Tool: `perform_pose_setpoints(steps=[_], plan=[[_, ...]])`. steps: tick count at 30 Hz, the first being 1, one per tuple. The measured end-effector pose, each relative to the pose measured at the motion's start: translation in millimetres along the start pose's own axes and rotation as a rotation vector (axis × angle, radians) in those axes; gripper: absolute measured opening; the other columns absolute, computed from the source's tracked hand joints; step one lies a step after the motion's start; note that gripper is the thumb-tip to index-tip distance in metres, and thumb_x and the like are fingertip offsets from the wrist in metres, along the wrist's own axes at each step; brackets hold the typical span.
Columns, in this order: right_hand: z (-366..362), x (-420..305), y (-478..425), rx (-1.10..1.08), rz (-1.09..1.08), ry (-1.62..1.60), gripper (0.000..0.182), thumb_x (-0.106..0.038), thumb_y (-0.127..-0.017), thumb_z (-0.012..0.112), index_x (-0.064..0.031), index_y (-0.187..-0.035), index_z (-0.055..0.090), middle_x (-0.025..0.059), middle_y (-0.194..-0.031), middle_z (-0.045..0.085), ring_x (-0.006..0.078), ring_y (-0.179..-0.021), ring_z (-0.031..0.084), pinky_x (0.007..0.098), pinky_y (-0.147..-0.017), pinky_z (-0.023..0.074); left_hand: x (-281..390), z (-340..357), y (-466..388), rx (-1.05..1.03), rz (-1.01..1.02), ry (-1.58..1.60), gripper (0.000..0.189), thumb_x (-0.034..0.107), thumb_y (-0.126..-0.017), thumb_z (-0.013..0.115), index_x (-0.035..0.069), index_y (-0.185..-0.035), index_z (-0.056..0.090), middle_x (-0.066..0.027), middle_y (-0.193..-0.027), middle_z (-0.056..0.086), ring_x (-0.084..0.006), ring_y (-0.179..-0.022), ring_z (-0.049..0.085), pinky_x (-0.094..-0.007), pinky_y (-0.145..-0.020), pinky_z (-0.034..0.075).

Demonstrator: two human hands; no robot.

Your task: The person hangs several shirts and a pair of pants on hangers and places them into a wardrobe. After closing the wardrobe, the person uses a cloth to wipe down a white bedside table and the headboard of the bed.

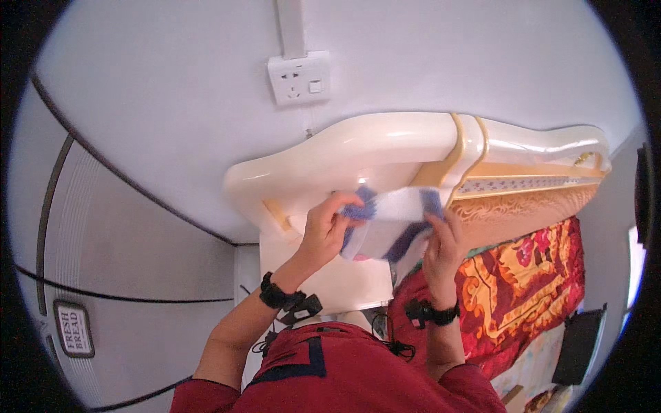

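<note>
A white cloth with blue bands (400, 205), blurred and partly folded, is held up between my two hands. My left hand (328, 227) pinches its left edge between thumb and fingers. On the opposite side, my right hand (445, 245) grips the cloth near a dark blue stripe. Behind and above it stands a glossy cream headboard (361, 142) with gold trim. Below the cloth is a cream bedside surface (330, 284), partly covered by my left forearm. Whether the cloth touches the headboard I cannot tell.
A socket with a switch (299, 78) is on the wall above the headboard. To the right lies a red and gold patterned blanket (521, 289) on the bed. Grey wardrobe-like panels (139, 222) rise at left, bearing a framed sign (74, 329). A black panel (578, 346) stands at lower right.
</note>
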State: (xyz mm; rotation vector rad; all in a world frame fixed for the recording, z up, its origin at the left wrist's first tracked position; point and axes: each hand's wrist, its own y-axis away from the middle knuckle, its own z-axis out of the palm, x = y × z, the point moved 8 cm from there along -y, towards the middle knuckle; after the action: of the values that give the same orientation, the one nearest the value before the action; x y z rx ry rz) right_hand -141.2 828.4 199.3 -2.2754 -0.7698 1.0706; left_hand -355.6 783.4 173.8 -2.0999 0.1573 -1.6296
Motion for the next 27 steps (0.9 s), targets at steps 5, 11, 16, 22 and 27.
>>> perform_pose_setpoints(steps=[5,11,16,22,27], plan=[[-1.4,9.0,-53.5,0.122,-0.027,0.152,0.032,0.007,-0.078,0.050,-0.0005,-0.108,0.058,0.0191,-0.115,0.054,0.0367,-0.104,0.055,0.0405,-0.085,0.0452,18.0,26.5,-53.7,-0.069,0.149,-0.197,0.036,-0.010,-0.079,0.043,0.004,-0.109,0.057,-0.0157,-0.123,0.053,-0.0283,-0.116,0.051,-0.0299,-0.086,0.043],[27.3,33.3,-111.5,0.041,-0.154,0.350,0.045,-0.002,-0.078,0.055,-0.0002,-0.122,0.046,0.0195,-0.133,0.040,0.0419,-0.119,0.039,0.0451,-0.097,0.0360,6.5,74.1,-110.3,-0.030,0.377,-0.578,0.052,-0.001,-0.079,0.055,-0.001,-0.129,0.041,-0.0199,-0.145,0.022,-0.0380,-0.125,0.038,-0.0404,-0.101,0.035],[58.4,50.3,-121.0,-0.074,-0.165,0.504,0.060,-0.006,-0.074,0.060,-0.0048,-0.131,0.040,0.0172,-0.141,0.032,0.0453,-0.128,0.028,0.0513,-0.105,0.0256,0.5,92.5,-119.5,-0.057,0.480,-1.019,0.059,0.014,-0.077,0.062,0.003,-0.131,0.040,-0.0178,-0.144,0.026,-0.0316,-0.130,0.031,-0.0436,-0.109,0.023],[82.2,29.3,-111.0,-0.097,-0.245,0.337,0.063,0.004,-0.070,0.054,-0.0051,-0.131,0.042,0.0176,-0.139,0.035,0.0460,-0.130,0.025,0.0515,-0.106,0.0246,-5.7,68.3,-101.7,0.047,0.519,-1.122,0.049,0.014,-0.081,0.049,0.002,-0.128,0.043,-0.0176,-0.140,0.032,-0.0288,-0.130,0.032,-0.0440,-0.109,0.024],[117.7,-18.1,-97.7,-0.138,-0.328,0.318,0.056,0.006,-0.072,0.054,-0.0032,-0.126,0.047,0.0171,-0.138,0.037,0.0464,-0.128,0.029,0.0486,-0.104,0.0301,-29.3,22.9,-73.0,0.122,0.444,-1.091,0.046,0.013,-0.081,0.050,0.001,-0.126,0.045,-0.0190,-0.142,0.028,-0.0312,-0.131,0.030,-0.0449,-0.109,0.023]])
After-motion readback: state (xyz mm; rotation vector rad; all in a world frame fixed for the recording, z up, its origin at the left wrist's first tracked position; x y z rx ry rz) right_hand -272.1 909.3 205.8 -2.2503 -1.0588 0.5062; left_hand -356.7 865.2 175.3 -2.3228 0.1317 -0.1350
